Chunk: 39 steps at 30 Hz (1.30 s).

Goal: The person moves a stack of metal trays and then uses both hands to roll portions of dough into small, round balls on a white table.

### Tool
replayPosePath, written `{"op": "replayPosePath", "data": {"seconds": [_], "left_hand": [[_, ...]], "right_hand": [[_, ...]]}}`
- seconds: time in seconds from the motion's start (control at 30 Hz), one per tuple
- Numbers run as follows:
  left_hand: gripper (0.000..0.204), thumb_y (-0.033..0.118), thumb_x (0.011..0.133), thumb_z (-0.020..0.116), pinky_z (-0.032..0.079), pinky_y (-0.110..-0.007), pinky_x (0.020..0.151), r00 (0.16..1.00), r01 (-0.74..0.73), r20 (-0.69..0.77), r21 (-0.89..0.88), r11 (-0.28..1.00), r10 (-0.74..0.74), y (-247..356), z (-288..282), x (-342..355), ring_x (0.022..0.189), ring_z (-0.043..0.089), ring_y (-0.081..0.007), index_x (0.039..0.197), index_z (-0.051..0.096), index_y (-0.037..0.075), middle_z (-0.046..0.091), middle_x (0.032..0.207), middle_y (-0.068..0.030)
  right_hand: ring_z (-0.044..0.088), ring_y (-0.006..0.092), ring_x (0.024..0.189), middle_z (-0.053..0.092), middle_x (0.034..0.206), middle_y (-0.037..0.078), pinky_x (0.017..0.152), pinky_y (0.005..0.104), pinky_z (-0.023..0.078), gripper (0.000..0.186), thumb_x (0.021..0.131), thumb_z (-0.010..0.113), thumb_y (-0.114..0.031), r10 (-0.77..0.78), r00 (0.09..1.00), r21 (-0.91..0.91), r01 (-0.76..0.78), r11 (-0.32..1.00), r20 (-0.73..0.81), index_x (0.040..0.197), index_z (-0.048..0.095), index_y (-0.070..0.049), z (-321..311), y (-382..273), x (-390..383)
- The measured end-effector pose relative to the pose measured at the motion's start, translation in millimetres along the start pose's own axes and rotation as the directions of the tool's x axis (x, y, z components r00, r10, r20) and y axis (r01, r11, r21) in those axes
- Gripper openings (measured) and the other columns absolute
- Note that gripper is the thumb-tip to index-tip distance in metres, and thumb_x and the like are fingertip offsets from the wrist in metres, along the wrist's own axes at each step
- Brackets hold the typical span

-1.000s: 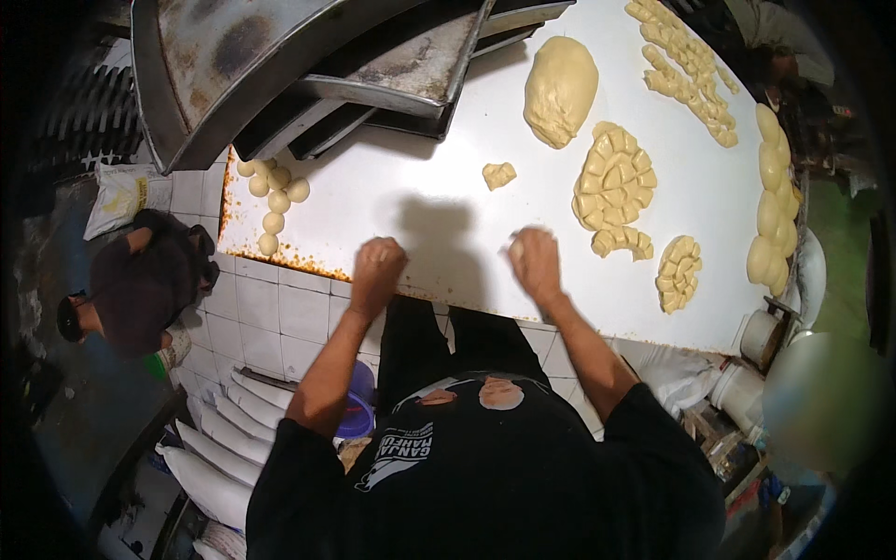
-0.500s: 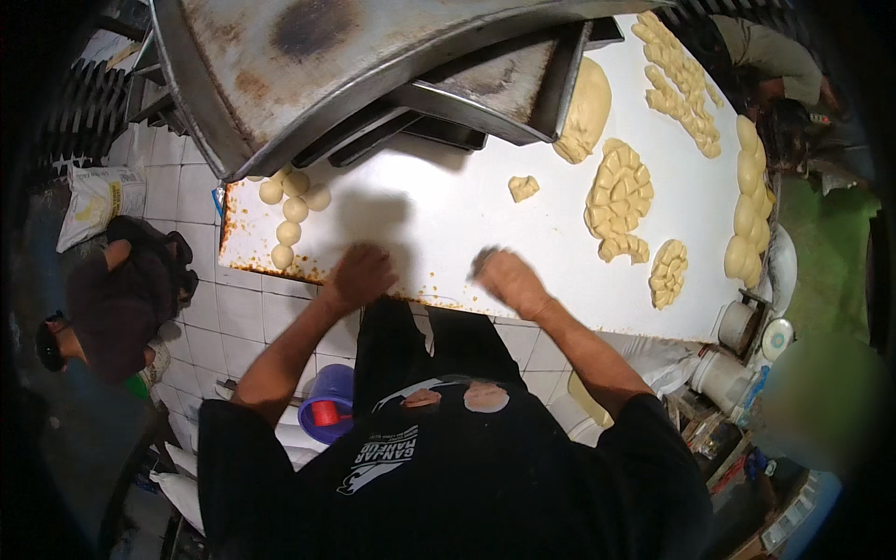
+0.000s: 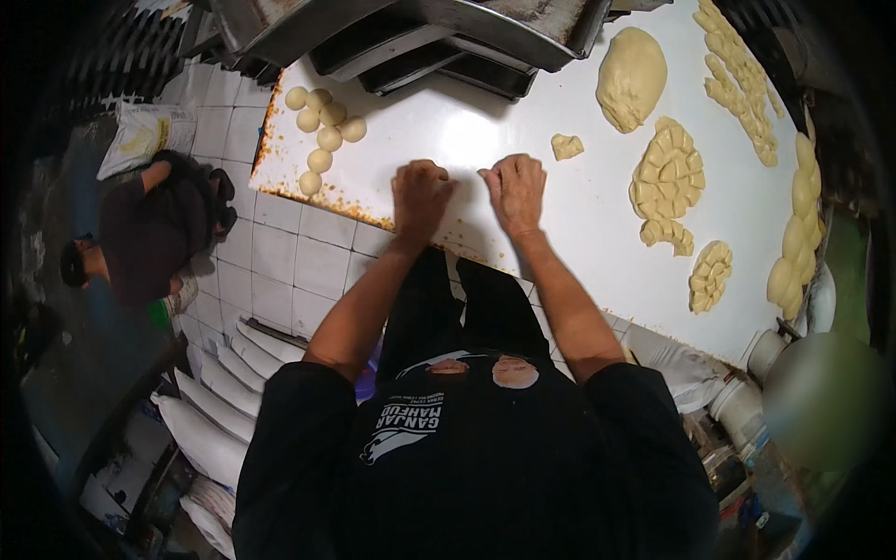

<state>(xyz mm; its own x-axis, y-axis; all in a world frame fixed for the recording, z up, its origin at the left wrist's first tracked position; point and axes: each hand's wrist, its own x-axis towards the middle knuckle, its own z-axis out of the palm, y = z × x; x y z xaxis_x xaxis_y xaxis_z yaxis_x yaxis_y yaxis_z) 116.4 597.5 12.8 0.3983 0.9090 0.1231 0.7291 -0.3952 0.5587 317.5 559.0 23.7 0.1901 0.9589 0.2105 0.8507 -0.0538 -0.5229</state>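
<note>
My left hand (image 3: 422, 200) is curled, knuckles up, on the white table (image 3: 579, 247) close to its near edge. Beside it, a narrow gap away, my right hand (image 3: 516, 193) is also curled, its thumb pointing toward the left one. Whatever lies under either palm is hidden. Left of my hands sit several smooth dough balls (image 3: 329, 138) in a loose cluster. Beyond my right hand lies a small torn dough piece (image 3: 567, 147). Farther right are a big smooth dough mass (image 3: 632, 79), a scored dough slab (image 3: 668, 168) and a smaller scored slab (image 3: 711, 276).
Dark metal trays (image 3: 401, 42) are stacked over the table's far side. More cut dough (image 3: 739, 79) and plump dough rolls (image 3: 795, 233) line the right. Behind the left edge, a person (image 3: 140, 233) sits low near a white sack (image 3: 149, 138). Stacked white sacks (image 3: 205, 420) stand lower left.
My hands have come closer together, the left moving rightward from the dough balls. Both are now sharper and resting on the table. The whole view has shifted, showing more of the far table.
</note>
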Motion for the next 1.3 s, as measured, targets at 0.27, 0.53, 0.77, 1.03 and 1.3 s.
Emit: {"op": "replayPosePath", "data": {"seconds": [0.27, 0.53, 0.77, 1.03, 1.3], "left_hand": [[0.107, 0.014, 0.075, 0.092, 0.043, -0.045, 0.116, 0.951, 0.289, 0.064, -0.525, 0.801, -0.302, -11, -41, -54, 0.144, 0.046, -0.0381, 0.160, 0.028, -0.001, 0.040, 0.159, -0.0247], [0.054, 0.010, 0.087, 0.076, 0.048, -0.045, 0.109, 0.988, -0.082, 0.110, -0.227, 0.970, 0.109, -23, -54, -35, 0.131, 0.058, -0.0354, 0.139, 0.063, 0.005, 0.064, 0.138, -0.0146], [0.055, 0.007, 0.089, 0.078, 0.054, -0.041, 0.097, 0.884, 0.260, -0.101, -0.705, 0.660, -0.456, -95, -157, -3, 0.120, 0.064, -0.0330, 0.141, 0.059, 0.004, 0.065, 0.132, -0.0173], [0.061, 0.013, 0.092, 0.076, 0.044, -0.046, 0.112, 0.950, 0.127, -0.240, -0.292, 0.948, -0.201, -208, -188, 53, 0.134, 0.058, -0.0374, 0.149, 0.056, 0.005, 0.060, 0.146, -0.0204], [0.066, 0.005, 0.095, 0.068, 0.034, -0.048, 0.122, 0.939, 0.086, -0.278, -0.376, 0.922, -0.201, -86, -166, 31, 0.147, 0.043, -0.0421, 0.156, 0.043, 0.001, 0.046, 0.158, -0.0245]], "right_hand": [[0.054, 0.0340, 0.095, 0.061, 0.102, 0.013, 0.082, 0.0482, 0.041, 0.024, 0.087, 0.082, -0.022, -0.148, 0.988, -0.001, 0.148, 0.989, 0.046, 0.095, 0.066, -0.006, -34, 35, -10], [0.057, 0.0432, 0.122, 0.060, 0.134, 0.024, 0.107, 0.0514, 0.046, 0.048, 0.095, 0.071, -0.010, -0.063, 0.957, -0.081, 0.089, 0.993, 0.282, 0.140, 0.055, -0.001, -67, 10, -54], [0.062, 0.0413, 0.123, 0.067, 0.130, 0.022, 0.105, 0.0483, 0.050, 0.054, 0.094, 0.077, -0.020, -0.178, 0.904, 0.304, 0.057, 0.951, 0.389, 0.141, 0.056, -0.005, -2, -193, 106], [0.053, 0.0416, 0.133, 0.057, 0.145, 0.021, 0.109, 0.0516, 0.044, 0.052, 0.090, 0.080, -0.022, -0.361, 0.917, 0.202, 0.326, 0.924, 0.171, 0.133, 0.061, -0.001, 62, -249, 98], [0.061, 0.0380, 0.109, 0.064, 0.118, 0.018, 0.094, 0.0485, 0.050, 0.024, 0.094, 0.073, -0.015, 0.103, 0.968, 0.058, -0.119, 0.991, 0.227, 0.112, 0.065, -0.002, -26, -93, -52]]}}
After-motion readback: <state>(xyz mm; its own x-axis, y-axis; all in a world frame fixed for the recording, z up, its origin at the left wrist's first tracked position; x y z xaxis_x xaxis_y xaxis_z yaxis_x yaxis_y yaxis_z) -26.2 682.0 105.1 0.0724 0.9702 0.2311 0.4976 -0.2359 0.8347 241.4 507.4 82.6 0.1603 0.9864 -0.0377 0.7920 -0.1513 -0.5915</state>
